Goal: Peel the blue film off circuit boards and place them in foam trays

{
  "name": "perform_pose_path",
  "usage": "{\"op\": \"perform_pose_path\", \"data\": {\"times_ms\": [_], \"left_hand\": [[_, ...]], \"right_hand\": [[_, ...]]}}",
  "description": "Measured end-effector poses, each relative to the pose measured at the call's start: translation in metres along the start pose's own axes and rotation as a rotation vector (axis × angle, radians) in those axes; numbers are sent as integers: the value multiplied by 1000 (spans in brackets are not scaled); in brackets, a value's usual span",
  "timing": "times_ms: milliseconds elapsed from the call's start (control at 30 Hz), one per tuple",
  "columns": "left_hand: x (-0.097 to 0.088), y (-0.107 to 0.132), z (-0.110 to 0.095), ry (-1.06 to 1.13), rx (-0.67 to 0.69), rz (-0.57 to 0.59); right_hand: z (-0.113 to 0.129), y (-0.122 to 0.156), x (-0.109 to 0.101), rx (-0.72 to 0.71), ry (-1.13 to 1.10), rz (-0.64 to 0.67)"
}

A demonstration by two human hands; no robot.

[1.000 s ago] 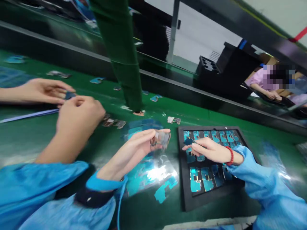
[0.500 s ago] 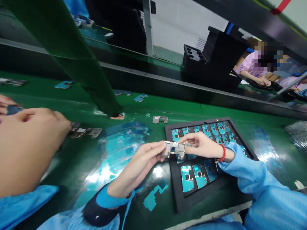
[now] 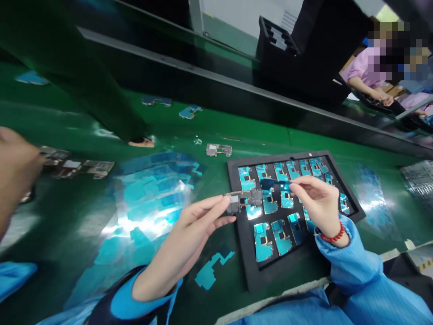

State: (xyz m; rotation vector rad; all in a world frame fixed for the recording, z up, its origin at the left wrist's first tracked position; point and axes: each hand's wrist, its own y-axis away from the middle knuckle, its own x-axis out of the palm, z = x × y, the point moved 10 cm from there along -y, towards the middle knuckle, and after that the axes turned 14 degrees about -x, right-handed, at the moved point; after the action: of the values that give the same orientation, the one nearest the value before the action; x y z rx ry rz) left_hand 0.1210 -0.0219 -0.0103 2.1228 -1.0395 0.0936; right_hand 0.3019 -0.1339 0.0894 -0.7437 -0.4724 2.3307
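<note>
My left hand pinches a small metal-shielded circuit board by its left end and holds it level over the near-left corner of a black tray. The tray's pockets hold several blue-filmed parts. My right hand, with a red bead bracelet at the wrist, hovers over the tray's middle. Its thumb and forefinger are closed on a dark blue film strip just right of and above the board.
A co-worker's hand shows at the far left beside several loose boards. One board lies behind the tray. Shiny film sheets, a blue scrap, a green post, stacked black trays and a seated person surround.
My right hand has come off the board and moved right and up with a blue film strip in its fingers. My left hand still holds the board. The co-worker's hand slid out left.
</note>
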Motion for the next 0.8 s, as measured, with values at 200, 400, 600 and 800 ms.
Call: {"op": "perform_pose_path", "data": {"times_ms": [200,400,600,800], "left_hand": [[-11,-2,9,77,5,-119],[3,1,9,16,-11,-16],[8,5,10,-60,-76,19],[5,9,12,-119,-89,28]], "right_hand": [[-7,13,24,173,-166,49],[-16,22,49,239,-243,112],[-12,21,45,239,-161,96],[-9,21,44,215,-108,92]]}}
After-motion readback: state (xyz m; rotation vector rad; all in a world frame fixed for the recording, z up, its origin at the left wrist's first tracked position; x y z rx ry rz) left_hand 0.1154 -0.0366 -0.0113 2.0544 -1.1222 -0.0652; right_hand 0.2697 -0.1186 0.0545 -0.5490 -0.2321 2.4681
